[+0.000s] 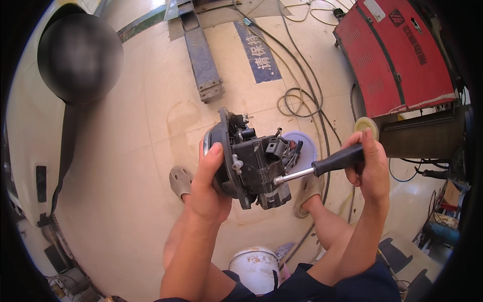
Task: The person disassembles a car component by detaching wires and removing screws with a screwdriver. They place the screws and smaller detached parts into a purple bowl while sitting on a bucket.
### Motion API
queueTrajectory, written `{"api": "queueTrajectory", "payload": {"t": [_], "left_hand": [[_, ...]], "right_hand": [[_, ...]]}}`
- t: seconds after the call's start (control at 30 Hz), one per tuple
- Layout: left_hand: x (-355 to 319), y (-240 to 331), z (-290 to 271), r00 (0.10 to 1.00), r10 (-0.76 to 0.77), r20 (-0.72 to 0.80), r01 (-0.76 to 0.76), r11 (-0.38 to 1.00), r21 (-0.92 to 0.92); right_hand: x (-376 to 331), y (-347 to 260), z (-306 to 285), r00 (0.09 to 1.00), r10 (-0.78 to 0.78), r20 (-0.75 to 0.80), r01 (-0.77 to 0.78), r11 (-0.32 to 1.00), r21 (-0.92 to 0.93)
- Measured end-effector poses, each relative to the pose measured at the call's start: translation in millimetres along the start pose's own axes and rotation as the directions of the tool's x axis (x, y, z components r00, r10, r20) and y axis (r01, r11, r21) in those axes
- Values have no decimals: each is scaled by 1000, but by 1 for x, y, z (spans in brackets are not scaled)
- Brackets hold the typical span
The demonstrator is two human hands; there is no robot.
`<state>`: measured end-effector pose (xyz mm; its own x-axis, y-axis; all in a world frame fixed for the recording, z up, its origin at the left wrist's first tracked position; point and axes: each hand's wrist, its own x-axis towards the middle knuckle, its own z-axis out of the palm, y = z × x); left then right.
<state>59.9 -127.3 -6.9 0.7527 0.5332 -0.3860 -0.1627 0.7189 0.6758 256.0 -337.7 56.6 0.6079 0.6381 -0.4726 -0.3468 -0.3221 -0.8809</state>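
Observation:
My left hand (206,186) grips a black car mirror assembly (251,163) by its rounded housing, holding it up at the middle of the view with its back mechanism facing right. My right hand (370,166) is closed around the black handle of a screwdriver (322,166). The metal shaft points left, and its tip sits against the lower back of the mirror assembly. Loose wires hang from the unit's right side.
A red machine cabinet (397,55) stands at the upper right with cables (302,95) trailing over the tiled floor. A grey lift arm (201,55) lies at the top. A white bucket (256,267) sits between my legs, a white car body (30,151) at left.

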Motion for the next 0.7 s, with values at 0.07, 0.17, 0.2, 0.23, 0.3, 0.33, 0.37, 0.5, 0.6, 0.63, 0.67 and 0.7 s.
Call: {"api": "queueTrajectory", "payload": {"t": [0.07,0.17,0.2,0.23,0.3,0.33,0.37,0.5,0.6,0.63,0.67,0.7], "left_hand": [[1,0,0,1000,-20,-4,20,1000,20],[4,3,-3,998,-54,18,55,998,-32],[4,4,-4,997,-65,42,67,996,-59],[4,4,-4,996,-74,47,78,993,-86],[3,4,-3,998,-30,53,34,996,-76],[3,4,-3,999,-11,53,15,997,-73],[3,4,-3,999,-14,33,16,998,-61],[3,2,-3,999,-38,27,40,994,-104],[4,3,-4,992,-43,118,64,981,-181],[4,2,-4,986,-40,159,72,976,-204],[4,2,-4,989,-36,144,63,980,-189],[4,1,-4,991,-31,130,54,984,-173]], "right_hand": [[4,6,-6,999,-17,29,16,1000,21],[10,22,-5,919,-380,108,378,925,34],[11,26,-3,829,-536,161,534,843,58],[8,25,-3,789,-565,242,539,825,169],[-2,21,-3,916,-371,153,346,924,164],[-8,16,-2,963,-253,95,235,958,166],[-11,10,-4,991,-116,72,105,984,141],[-10,2,4,976,-218,3,218,976,-9],[-5,2,16,767,-632,110,642,754,-142],[-7,0,19,764,-637,106,645,752,-135],[-7,-1,22,804,-590,73,595,797,-103],[-15,-7,20,897,-443,9,442,895,-61]]}}
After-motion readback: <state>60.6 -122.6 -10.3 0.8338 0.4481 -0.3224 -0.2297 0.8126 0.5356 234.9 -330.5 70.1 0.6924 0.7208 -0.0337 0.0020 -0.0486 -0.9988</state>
